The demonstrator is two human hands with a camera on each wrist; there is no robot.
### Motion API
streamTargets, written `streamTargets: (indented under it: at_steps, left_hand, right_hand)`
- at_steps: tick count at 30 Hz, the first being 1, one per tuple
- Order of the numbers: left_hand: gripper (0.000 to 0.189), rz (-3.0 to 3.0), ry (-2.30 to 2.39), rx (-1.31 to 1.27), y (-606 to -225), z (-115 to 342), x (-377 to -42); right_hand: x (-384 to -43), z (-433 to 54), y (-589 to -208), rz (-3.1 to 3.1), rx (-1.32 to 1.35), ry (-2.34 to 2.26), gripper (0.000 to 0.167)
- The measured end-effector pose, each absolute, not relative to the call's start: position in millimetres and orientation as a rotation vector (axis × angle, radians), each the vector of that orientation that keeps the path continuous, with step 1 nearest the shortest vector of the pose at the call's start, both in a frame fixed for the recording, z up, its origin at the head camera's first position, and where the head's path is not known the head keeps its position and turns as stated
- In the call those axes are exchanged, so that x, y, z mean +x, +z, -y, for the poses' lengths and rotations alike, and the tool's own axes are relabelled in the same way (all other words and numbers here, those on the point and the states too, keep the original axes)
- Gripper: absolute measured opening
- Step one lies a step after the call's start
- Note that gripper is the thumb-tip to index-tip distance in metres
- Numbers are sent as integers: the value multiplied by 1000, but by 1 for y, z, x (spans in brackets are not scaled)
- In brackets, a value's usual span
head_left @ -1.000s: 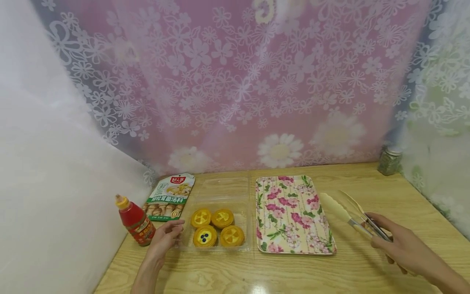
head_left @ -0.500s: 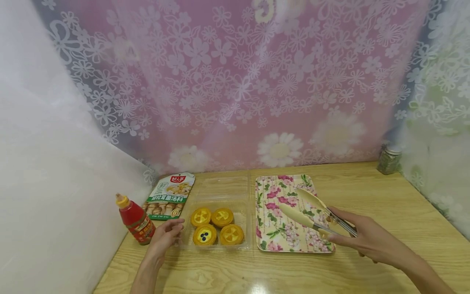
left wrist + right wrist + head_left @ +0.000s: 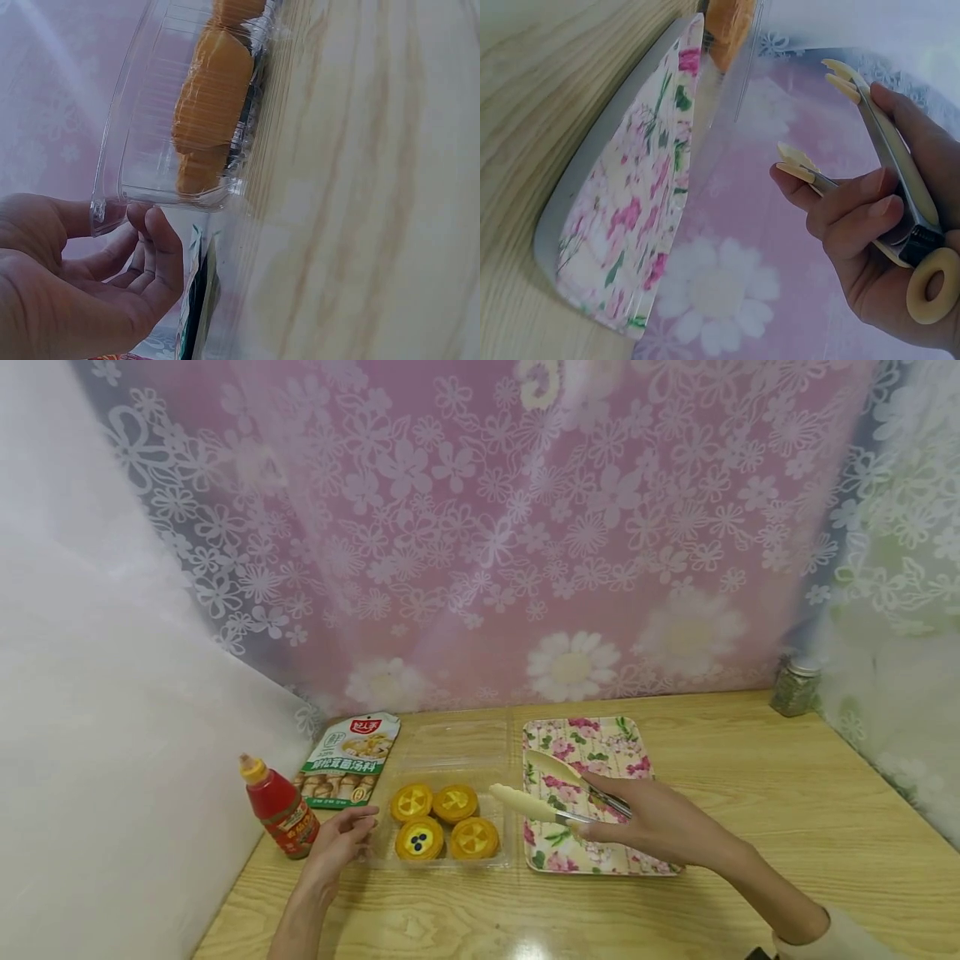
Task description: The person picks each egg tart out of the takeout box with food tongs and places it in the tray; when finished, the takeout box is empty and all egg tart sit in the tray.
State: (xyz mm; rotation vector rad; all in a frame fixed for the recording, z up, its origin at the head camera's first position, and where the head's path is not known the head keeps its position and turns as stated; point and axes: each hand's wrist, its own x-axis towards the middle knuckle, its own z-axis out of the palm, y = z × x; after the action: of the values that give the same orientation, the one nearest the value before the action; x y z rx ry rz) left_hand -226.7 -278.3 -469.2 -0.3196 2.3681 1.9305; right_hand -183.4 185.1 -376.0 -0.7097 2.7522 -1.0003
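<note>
My left hand (image 3: pixel 337 852) pinches the rim of a clear plastic container (image 3: pixel 112 202) at its left end, thumb on one side and curled fingers on the other. Several round yellow tarts sit inside, among them a tart topped with dark berries (image 3: pixel 418 839) at the front left. The container's clear lid (image 3: pixel 453 743) lies folded back behind it. In my right hand (image 3: pixel 660 818) are metal tongs with cream tips (image 3: pixel 525 803). Their arms stand spread with nothing between them, over the left part of a floral tray (image 3: pixel 547 862), one tip overlapping the container's right edge in the head view.
Left of the container stands a red sauce bottle (image 3: pixel 281 814) with a yellow cap. A white and green food pouch (image 3: pixel 345 768) lies behind it. A small glass jar (image 3: pixel 795 689) is at the back right of the wooden table (image 3: pixel 810 793). Patterned curtains (image 3: pixel 487 568) enclose the back and sides.
My right hand has carried the spread tongs leftward, from the right of the floral tray across it to the container's edge. The left hand and the tarts stay in place.
</note>
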Motion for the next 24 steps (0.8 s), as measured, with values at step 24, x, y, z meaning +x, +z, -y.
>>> streamTargets:
  at_steps: [24]
  left_hand:
    - [33,-2393,1927,-312,-468,277,-226]
  right_hand:
    - [-216,-106,-372,-2791,-661,-802,75]
